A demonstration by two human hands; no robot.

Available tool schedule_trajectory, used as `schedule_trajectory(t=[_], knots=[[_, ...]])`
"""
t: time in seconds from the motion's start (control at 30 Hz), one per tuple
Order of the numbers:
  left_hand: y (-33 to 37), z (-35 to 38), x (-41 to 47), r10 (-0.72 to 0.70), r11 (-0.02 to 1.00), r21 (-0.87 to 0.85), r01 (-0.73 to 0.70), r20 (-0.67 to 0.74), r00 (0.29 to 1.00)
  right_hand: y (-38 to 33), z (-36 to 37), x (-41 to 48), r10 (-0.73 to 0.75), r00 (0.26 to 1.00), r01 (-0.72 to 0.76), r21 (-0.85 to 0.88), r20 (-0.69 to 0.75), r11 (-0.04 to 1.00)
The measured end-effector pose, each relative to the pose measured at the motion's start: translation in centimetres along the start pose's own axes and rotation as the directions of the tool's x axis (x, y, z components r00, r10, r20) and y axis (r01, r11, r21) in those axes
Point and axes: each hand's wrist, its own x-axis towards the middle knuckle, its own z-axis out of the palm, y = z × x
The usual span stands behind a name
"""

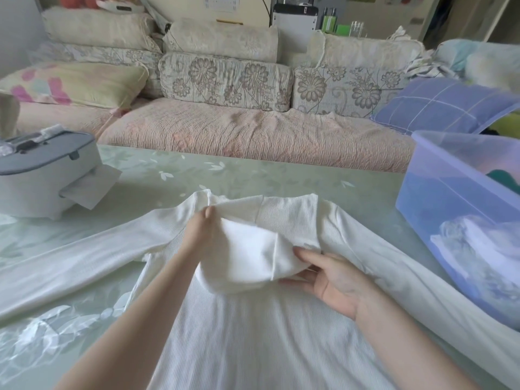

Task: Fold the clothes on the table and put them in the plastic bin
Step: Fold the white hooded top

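A white ribbed long-sleeved top lies spread on the green floral table, its sleeves stretched out to the left and right. Its turtleneck collar is lifted off the body. My left hand reaches under the collar's far side, fingers hidden in the cloth. My right hand holds the collar's right edge with thumb on top and fingers beneath. The translucent blue plastic bin stands at the right with folded clothes inside.
A grey and white box with a sheet of paper sticking out sits at the table's left. Behind the table runs a sofa with floral cushions and a purple checked pillow.
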Motion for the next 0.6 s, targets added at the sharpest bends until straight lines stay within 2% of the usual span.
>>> schedule_trajectory(t=[0.07, 0.17, 0.27, 0.37, 0.5, 0.57, 0.6], knots=[[0.0, -0.4, 0.2, -0.002, 0.996, 0.09, 0.001, 0.014, 1.0, 0.3, -0.1, 0.0, -0.01, 0.999, 0.01, 0.019, -0.034, 1.0], [-1.0, -0.1, 0.3, 0.005, 0.966, 0.258, -0.032, 0.106, 0.994, 1.0, 0.1, -0.4, -0.049, 0.992, 0.034, -0.127, -0.117, 0.991], [-1.3, 0.1, -0.5, 0.043, 0.937, 0.341, -0.077, 0.106, 0.993, 1.7, 0.0, -0.6, -0.055, 0.991, 0.028, -0.212, -0.12, 0.977], [-1.6, 0.3, -0.6, 0.078, 0.917, 0.38, -0.122, 0.129, 0.989, 1.4, 0.0, -1.1, -0.037, 0.997, 0.025, -0.186, -0.066, 0.982], [-2.5, 0.6, 0.1, 0.051, 0.905, 0.414, -0.103, 0.135, 0.989, 1.1, -0.6, -1.4, -0.009, 0.999, 0.004, -0.105, -0.047, 0.994], [-2.1, 0.3, -0.3, 0.131, 0.926, 0.35, -0.145, 0.064, 0.989, 1.1, -1.0, -1.6, 0.006, 0.999, -0.009, -0.071, -0.048, 0.997], [-1.7, 0.0, -0.9, 0.224, 0.927, 0.304, -0.22, 0.024, 0.974, 1.0, -1.2, -1.9, 0.015, 0.999, -0.017, -0.044, -0.045, 0.999]])
